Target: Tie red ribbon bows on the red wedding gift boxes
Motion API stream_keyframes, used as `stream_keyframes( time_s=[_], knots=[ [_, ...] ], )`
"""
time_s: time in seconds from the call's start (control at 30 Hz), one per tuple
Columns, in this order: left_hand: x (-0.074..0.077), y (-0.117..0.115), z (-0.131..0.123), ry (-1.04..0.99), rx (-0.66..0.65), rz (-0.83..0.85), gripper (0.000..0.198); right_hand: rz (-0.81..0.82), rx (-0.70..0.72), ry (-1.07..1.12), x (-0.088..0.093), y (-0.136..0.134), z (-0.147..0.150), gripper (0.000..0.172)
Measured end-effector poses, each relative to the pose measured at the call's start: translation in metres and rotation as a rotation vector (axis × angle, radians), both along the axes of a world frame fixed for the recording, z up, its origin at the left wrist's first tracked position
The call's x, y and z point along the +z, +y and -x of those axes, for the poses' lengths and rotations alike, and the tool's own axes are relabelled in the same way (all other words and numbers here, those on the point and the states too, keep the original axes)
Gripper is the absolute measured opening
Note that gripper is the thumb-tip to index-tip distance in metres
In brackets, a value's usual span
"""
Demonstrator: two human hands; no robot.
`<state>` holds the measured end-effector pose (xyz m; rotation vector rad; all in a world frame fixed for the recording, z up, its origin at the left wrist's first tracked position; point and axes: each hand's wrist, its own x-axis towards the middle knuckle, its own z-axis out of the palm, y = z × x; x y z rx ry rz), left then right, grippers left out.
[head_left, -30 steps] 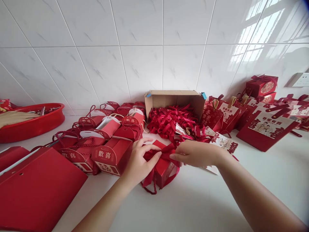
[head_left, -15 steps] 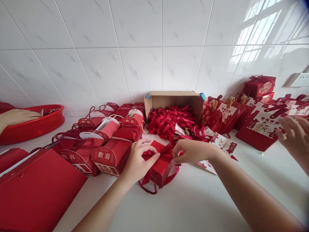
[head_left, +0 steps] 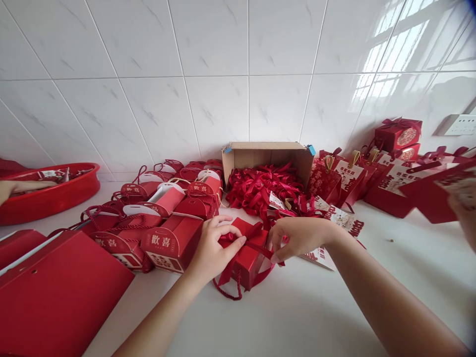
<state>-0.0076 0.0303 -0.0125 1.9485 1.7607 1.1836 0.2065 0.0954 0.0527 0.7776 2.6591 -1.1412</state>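
Observation:
A small red gift box [head_left: 247, 265] with a twisted cord handle stands on the white table in front of me. Dark red ribbon [head_left: 253, 230] lies looped over its top. My left hand [head_left: 219, 243] pinches the ribbon near the middle of the box top, thumb against fingers. At the box's right side my right hand [head_left: 293, 240] is closed on a ribbon end, which stretches between the two hands. Behind the box, a pile of red ribbons [head_left: 260, 186] spills from an open cardboard box [head_left: 266, 146].
Red boxes [head_left: 173, 238] crowd the left, with a large red box [head_left: 55, 297] nearer. Another person's hand [head_left: 26, 187] is in a red basin [head_left: 55, 201]. Right: printed cards [head_left: 344, 218], red bags [head_left: 388, 191] and another person's hand [head_left: 464, 215] holding a bag.
My right hand has drawn the ribbon end slightly right and down; my left hand stays put. At the far right, another person's hand now holds a red bag.

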Motion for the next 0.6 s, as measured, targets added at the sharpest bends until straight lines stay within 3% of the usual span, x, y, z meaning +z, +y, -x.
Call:
stream_keyframes(
  time_s=[0.13,0.27,0.37,0.47,0.6],
  knots=[
    [0.001,0.001,0.001,-0.106,-0.022,-0.023,0.015,-0.028,-0.046,-0.069,0.002,0.005,-0.004,0.034],
    [0.004,0.005,0.004,-0.535,0.017,0.014,0.033,-0.154,-0.242,-0.180,0.006,0.006,-0.013,0.050],
    [0.003,0.009,0.007,-0.856,0.080,0.067,0.044,-0.280,-0.305,-0.177,0.008,0.005,-0.016,0.035],
    [-0.002,0.013,0.007,-1.051,0.067,0.114,0.044,-0.290,-0.339,-0.141,0.006,-0.002,-0.012,0.023],
    [-0.009,0.016,0.006,-1.236,0.052,0.189,0.042,-0.238,-0.385,-0.105,-0.011,-0.018,0.000,0.054]
  ],
)
